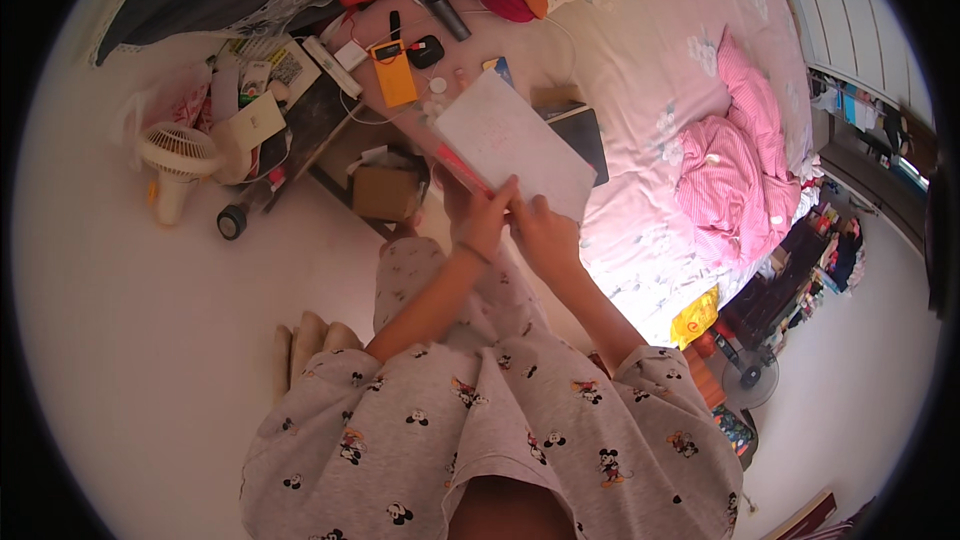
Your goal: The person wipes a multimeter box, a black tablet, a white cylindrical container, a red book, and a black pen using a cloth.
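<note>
A white rectangular pad of paper (515, 140) with a red strip along its left edge is tilted over the bed's near-left edge. My left hand (483, 223) is closed around its lower left corner, by the red strip. Along the near edge, my right hand (545, 237) also grips the pad, its thumb side close to the left hand's fingers. Faint marks show on the white face; what lies beneath is hidden. A black notebook (582, 138) lies on the bed, partly covered by the pad's right side.
Left of the pad lie a yellow box (395, 78), a black cylinder (441, 12) and small cables. A cardboard box (385, 192) sits below them. A white fan (178, 158) stands on the floor at left. Pink striped clothing (728, 175) is crumpled on the bed (630, 50).
</note>
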The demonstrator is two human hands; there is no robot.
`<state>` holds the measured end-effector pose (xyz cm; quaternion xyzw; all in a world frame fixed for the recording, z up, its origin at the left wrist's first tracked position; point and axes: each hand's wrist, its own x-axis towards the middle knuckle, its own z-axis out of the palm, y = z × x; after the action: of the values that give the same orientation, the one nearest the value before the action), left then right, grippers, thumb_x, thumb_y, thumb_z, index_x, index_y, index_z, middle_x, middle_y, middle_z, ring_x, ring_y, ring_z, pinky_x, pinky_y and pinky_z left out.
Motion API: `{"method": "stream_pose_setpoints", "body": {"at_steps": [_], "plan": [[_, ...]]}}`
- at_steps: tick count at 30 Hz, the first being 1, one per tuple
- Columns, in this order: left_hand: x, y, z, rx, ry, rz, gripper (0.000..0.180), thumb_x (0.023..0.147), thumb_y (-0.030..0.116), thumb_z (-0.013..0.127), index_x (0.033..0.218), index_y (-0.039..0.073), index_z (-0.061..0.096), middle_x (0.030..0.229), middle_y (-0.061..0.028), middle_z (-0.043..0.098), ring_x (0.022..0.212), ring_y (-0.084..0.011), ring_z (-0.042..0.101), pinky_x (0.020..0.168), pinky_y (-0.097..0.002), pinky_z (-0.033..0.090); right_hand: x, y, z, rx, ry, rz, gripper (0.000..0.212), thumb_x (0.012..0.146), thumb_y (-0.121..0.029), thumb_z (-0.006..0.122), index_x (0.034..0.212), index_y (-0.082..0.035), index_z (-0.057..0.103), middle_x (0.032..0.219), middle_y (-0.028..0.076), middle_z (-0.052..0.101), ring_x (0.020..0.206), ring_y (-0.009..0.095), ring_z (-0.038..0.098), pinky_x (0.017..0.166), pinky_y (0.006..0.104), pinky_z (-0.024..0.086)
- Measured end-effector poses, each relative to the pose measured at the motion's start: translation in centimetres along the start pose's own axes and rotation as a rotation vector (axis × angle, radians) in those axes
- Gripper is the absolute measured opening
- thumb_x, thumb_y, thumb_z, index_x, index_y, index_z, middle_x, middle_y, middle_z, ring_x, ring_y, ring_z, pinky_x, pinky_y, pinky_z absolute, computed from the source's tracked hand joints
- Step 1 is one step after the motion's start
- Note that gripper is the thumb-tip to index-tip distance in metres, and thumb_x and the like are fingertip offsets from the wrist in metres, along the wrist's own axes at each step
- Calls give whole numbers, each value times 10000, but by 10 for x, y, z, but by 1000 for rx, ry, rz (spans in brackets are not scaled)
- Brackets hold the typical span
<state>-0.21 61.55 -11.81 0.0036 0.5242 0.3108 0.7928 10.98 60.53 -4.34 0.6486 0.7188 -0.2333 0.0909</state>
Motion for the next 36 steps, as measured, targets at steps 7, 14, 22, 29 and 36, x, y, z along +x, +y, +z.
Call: {"method": "stream_pose_setpoints", "body": {"at_steps": [7, 14, 22, 29, 36], "plan": [[13, 32, -51, 226, -210, 27, 445, 880, 149, 637, 1282, 47, 474, 1136, -45, 599, 958, -145, 607, 724, -273, 522, 34, 89, -3, 658, -6, 252, 682, 695, -275, 828, 1252, 12, 560, 776, 112, 637, 601, 166, 593, 608, 296, 482], [40, 91, -82, 99, -396, -181, 576, 812, 83, 670, 1331, 15, 430, 1220, -95, 576, 1124, -217, 567, 949, -371, 466, 97, 144, -14, 1237, -700, 434, 750, 782, -246, 771, 1397, -4, 416, 800, -1, 562, 546, 34, 422, 500, 204, 375], [114, 154, -60, 419, -287, -190, 755, 768, 93, 677, 1420, 21, 304, 1305, -109, 503, 1163, -244, 525, 978, -363, 433, 141, 133, 62, 1651, -466, 563, 438, 828, -146, 734, 1201, 11, 566, 950, 39, 648, 731, 73, 579, 612, 211, 473], [232, 177, -67, 915, -121, 218, 541, 857, 205, 568, 1354, 39, 433, 1210, -127, 575, 1125, -248, 553, 942, -359, 439, 174, 96, 133, 1827, -184, 625, 393, 840, -145, 724, 1171, 7, 579, 1071, 96, 647, 946, 157, 626, 824, 272, 507], [314, 171, -48, 1531, -174, 295, 535, 904, 206, 463, 1414, 61, 396, 1230, -221, 581, 1096, -326, 574, 926, -394, 447, 203, 97, 214, 1611, -145, 765, 478, 817, -216, 712, 1181, 57, 562, 1088, 155, 643, 968, 248, 622, 832, 334, 491]]}}
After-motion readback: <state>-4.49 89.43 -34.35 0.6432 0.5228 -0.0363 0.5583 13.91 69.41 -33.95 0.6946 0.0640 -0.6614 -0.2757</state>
